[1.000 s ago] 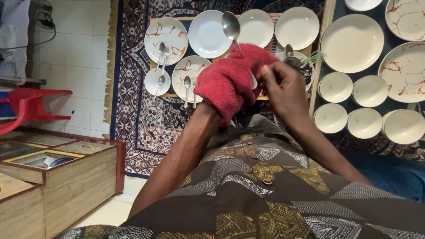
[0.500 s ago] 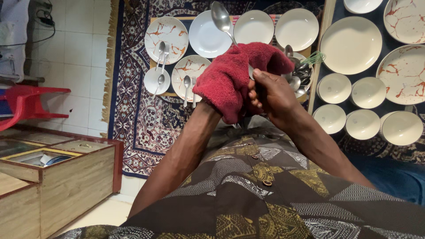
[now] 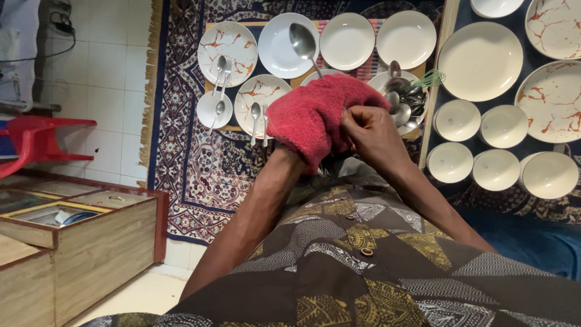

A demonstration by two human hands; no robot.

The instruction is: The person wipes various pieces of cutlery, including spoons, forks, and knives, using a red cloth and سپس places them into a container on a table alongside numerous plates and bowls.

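Note:
A red cloth point(image 3: 311, 115) covers my left hand, which is hidden inside it; only the forearm point(image 3: 266, 194) shows. The cloth is wrapped around the handle of a steel spoon point(image 3: 302, 42), whose bowl sticks up above the cloth, over a white plate point(image 3: 275, 57). My right hand point(image 3: 370, 132) is curled against the cloth's right edge, fingers pinched where the spoon's handle end disappears. Both hands are raised in front of my chest, above the carpet.
White and orange-veined plates point(image 3: 227, 45) lie on a mat, some with cutlery on them. A bowl of several spoons with a green whisk point(image 3: 407, 97) sits just beyond my right hand. Small white bowls point(image 3: 451, 162) stand at the right, and a wooden box point(image 3: 91, 236) and a red chair point(image 3: 36, 142) at the left.
My right hand has moved left from the spoon bowl onto the cloth. The spoon tilted left, then dropped lower into the cloth. The cloth has shifted slightly down.

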